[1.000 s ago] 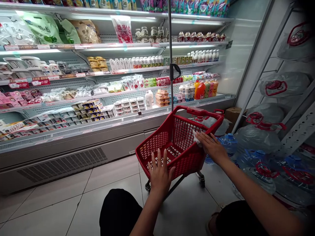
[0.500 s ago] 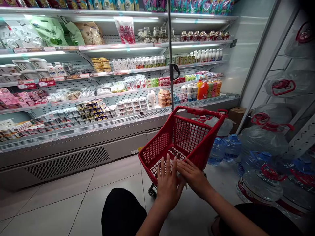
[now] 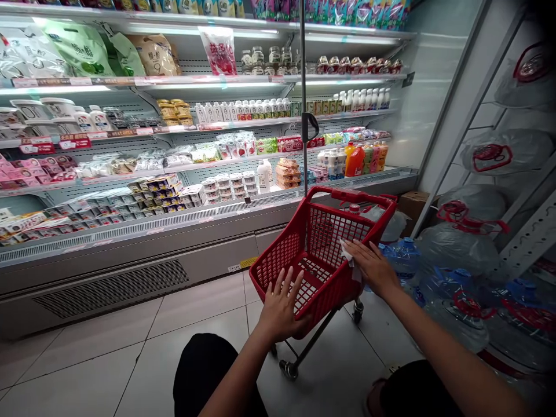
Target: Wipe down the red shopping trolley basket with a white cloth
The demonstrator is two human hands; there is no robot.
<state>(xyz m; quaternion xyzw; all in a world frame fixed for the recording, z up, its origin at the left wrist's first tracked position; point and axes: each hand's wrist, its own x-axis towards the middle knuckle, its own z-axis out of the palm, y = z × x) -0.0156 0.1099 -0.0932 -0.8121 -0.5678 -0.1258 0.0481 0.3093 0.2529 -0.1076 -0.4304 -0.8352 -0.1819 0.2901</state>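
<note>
A red plastic shopping cart (image 3: 326,298) with lattice basket walls stands in front of me on wheels. My left hand (image 3: 280,313) rests at the near rim of its basket, fingers spread, with no object visible in it. On the right side rim is my right hand (image 3: 372,267), pressing a crumpled white tissue (image 3: 346,250) against the red plastic. Part of the tissue is covered by the fingers. Inside, the basket floor shows through the lattice with no goods on it.
An open refrigerated display case (image 3: 217,246) full of packaged dairy goods runs behind the cart. Large clear water bottles (image 3: 456,310) crowd the floor and rack at right. A dark pole (image 3: 303,75) rises behind the cart. My knees are at the bottom edge.
My right hand has moved right and up, from beside my left hand to the cart's right rim, with the tissue now showing. My left hand stays at the near rim, slightly left and lower.
</note>
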